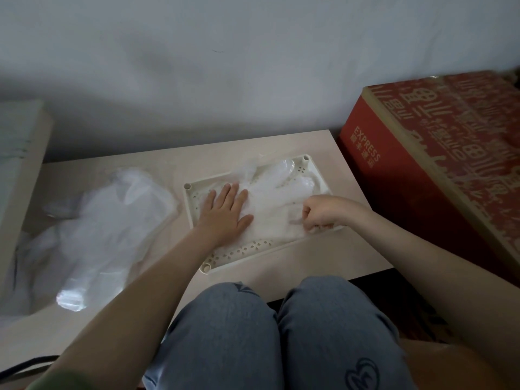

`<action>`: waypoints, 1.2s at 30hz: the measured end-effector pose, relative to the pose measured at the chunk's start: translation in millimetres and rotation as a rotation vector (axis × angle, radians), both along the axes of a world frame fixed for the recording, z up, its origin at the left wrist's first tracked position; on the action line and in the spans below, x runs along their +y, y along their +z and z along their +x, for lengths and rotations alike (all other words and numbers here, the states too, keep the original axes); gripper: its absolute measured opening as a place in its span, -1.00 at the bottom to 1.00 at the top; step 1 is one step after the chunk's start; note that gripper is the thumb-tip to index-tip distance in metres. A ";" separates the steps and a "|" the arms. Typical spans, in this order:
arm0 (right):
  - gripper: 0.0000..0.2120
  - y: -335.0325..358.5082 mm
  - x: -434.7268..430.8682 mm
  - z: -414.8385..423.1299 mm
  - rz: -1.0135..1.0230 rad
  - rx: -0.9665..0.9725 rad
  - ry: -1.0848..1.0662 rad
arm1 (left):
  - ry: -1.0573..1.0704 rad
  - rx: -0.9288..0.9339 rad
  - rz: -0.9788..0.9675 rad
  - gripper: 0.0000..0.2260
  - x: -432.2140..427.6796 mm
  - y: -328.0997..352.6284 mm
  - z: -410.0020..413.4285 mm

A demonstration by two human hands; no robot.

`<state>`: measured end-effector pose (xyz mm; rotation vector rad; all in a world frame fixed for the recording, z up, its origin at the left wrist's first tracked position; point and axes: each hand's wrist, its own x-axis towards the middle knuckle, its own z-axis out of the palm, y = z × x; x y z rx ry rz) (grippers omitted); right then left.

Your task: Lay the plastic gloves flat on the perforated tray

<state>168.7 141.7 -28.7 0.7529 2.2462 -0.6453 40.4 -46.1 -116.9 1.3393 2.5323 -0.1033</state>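
Observation:
A cream perforated tray (242, 251) lies on the low table, right of centre. Clear plastic gloves (277, 192) lie spread across the tray, fingers pointing toward the far right corner. My left hand (228, 209) rests flat on the gloves, fingers straight, pressing down on the tray's left half. My right hand (323, 211) has its fingers curled and pinches the near right edge of a glove at the tray's right side.
A heap of more clear plastic (92, 229) lies on the table (146, 280) left of the tray. A red cardboard box (439, 153) stands close on the right. A pale box edge (19, 170) rises at far left. My knees (270, 333) are below the table's front edge.

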 end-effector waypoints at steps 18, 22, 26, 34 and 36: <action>-0.40 -25.9 -43.6 -2.4 0.198 0.383 0.327 | 0.135 0.078 0.505 -0.58 -1.5 39.6 9.2; -0.47 -9.2 -57.4 -13.6 0.146 0.447 0.394 | 0.404 0.208 0.486 -0.70 -33.3 52.9 4.6; -0.55 1.3 -82.5 -36.9 0.077 0.414 0.536 | 0.643 0.158 0.197 -0.57 -78.4 53.1 -3.4; -0.58 19.0 -130.1 -68.1 0.040 0.462 0.612 | 0.612 0.014 -0.038 -0.77 -124.6 58.7 -14.6; -0.58 24.6 -133.7 -70.3 0.040 0.458 0.612 | 0.652 -0.004 -0.009 -0.76 -126.5 64.0 -17.3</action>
